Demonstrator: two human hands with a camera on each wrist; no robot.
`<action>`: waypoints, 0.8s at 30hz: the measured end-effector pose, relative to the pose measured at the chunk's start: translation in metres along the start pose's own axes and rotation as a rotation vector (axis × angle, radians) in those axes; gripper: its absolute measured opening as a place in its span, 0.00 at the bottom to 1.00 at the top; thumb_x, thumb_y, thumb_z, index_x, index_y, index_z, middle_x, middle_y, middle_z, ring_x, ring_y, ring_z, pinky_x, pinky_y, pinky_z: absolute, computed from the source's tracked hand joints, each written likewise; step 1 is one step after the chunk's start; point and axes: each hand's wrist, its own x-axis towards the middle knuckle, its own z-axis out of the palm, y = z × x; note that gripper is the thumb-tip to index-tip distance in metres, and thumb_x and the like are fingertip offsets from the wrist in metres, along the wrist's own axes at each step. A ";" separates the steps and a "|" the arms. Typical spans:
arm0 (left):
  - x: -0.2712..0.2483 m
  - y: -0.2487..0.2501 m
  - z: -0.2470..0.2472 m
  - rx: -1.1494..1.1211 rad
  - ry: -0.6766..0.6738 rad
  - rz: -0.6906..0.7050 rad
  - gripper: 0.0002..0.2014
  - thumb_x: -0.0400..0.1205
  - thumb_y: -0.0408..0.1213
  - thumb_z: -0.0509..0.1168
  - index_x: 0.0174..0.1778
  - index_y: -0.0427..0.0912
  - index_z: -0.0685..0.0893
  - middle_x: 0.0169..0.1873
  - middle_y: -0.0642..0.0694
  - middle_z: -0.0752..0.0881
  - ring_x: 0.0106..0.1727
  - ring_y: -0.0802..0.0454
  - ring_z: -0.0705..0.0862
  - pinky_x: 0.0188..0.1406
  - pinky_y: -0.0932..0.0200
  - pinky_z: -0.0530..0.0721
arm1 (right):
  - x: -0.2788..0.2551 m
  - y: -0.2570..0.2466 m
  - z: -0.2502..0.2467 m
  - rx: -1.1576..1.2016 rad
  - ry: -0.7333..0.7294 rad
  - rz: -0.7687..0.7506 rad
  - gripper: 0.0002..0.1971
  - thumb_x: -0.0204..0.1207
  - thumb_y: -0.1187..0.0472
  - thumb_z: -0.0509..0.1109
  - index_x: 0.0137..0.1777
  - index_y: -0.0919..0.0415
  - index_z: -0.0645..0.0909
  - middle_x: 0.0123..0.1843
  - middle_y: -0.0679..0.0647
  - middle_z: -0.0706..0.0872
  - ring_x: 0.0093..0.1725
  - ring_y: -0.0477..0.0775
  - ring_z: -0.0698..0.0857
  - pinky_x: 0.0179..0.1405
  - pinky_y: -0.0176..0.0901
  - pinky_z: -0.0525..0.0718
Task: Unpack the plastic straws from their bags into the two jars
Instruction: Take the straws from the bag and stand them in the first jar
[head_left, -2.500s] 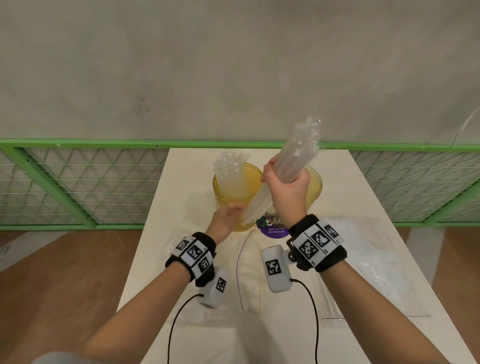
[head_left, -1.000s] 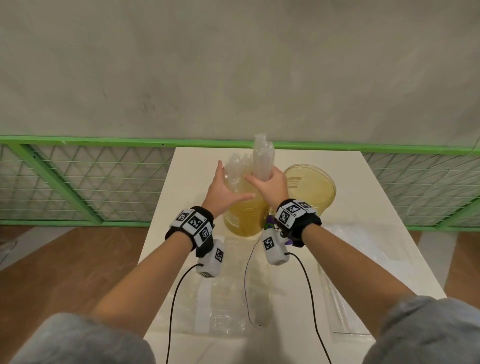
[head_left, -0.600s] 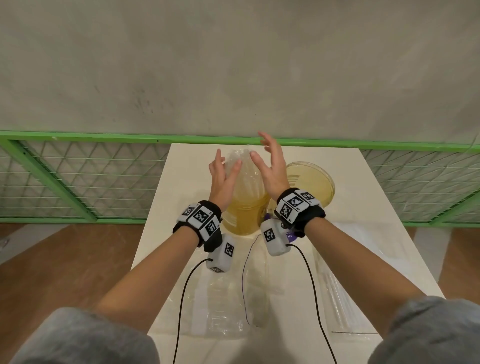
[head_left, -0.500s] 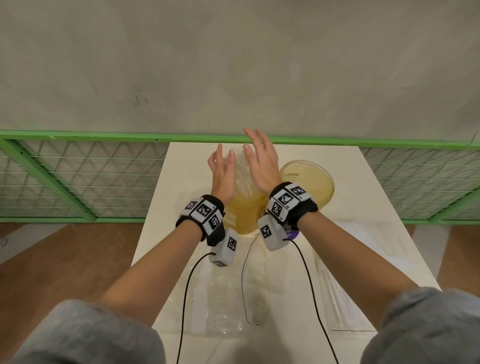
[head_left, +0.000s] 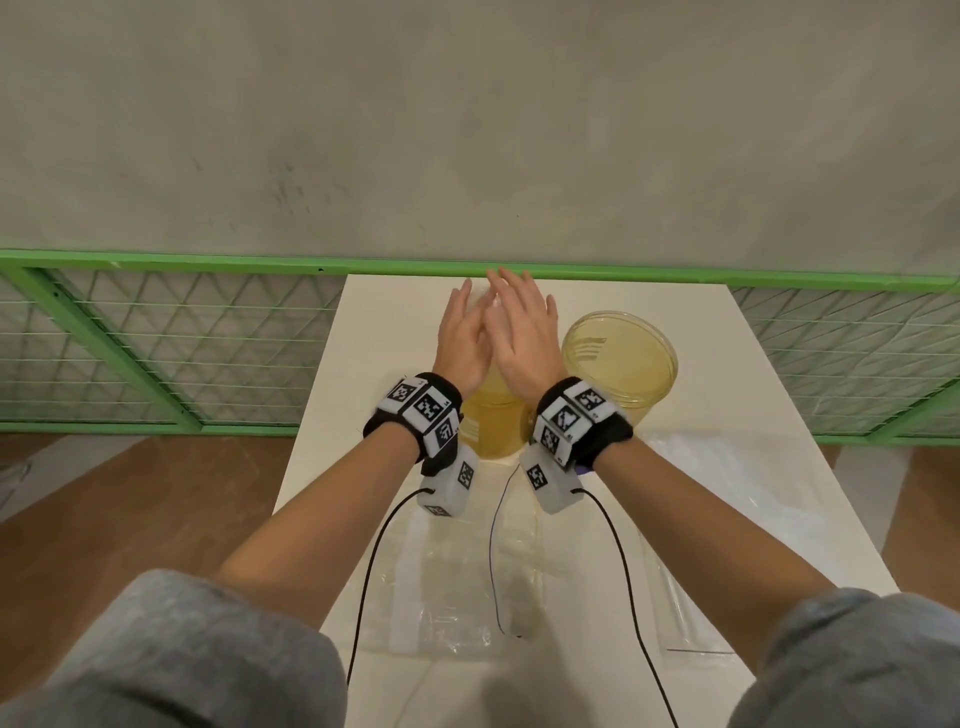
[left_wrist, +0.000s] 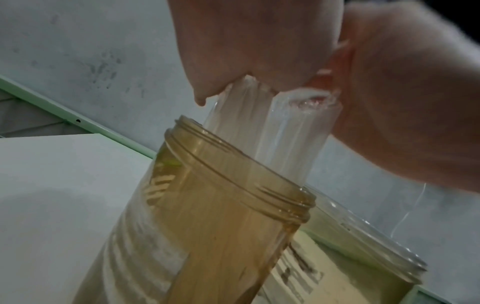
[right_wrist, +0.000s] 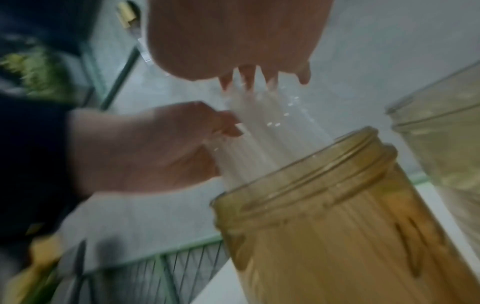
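An amber left jar stands at the far middle of the white table, with a bundle of clear straws upright in it and sticking out above its rim. Both hands are over the straw tops. My left hand presses against the bundle's left side with straight fingers. My right hand lies flat against the top and right side, its fingers overlapping the left hand's. In the right wrist view the straws lean between the two palms. The right jar stands beside it, holding no straws.
Flat clear plastic bags lie on the near table under my forearms, and more bags lie at the right. A green mesh fence runs behind the table below a grey wall. Wrist-camera cables hang over the near bags.
My right hand stood the straw bundle in the left jar and let go. Both hands then opened and closed in flat around the straw tops, now overlapping.
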 end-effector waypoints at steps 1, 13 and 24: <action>-0.001 0.000 0.002 -0.013 -0.012 -0.002 0.25 0.84 0.28 0.55 0.78 0.30 0.59 0.79 0.31 0.61 0.81 0.37 0.58 0.81 0.42 0.57 | -0.007 -0.005 0.003 -0.115 -0.016 -0.064 0.29 0.80 0.48 0.42 0.81 0.56 0.59 0.83 0.54 0.59 0.84 0.55 0.50 0.80 0.61 0.41; -0.004 -0.007 -0.011 0.047 -0.164 -0.013 0.24 0.89 0.41 0.43 0.82 0.47 0.49 0.83 0.47 0.47 0.84 0.49 0.41 0.83 0.40 0.43 | -0.001 0.008 -0.001 -0.270 -0.242 0.060 0.27 0.86 0.48 0.40 0.83 0.57 0.48 0.85 0.52 0.46 0.83 0.57 0.38 0.79 0.70 0.37; -0.140 -0.073 -0.001 0.018 0.256 -0.121 0.13 0.77 0.19 0.54 0.46 0.41 0.76 0.49 0.46 0.73 0.55 0.55 0.71 0.65 0.48 0.72 | -0.176 0.028 0.005 0.008 -0.346 -0.024 0.16 0.72 0.55 0.53 0.36 0.62 0.79 0.33 0.52 0.79 0.37 0.52 0.75 0.40 0.43 0.71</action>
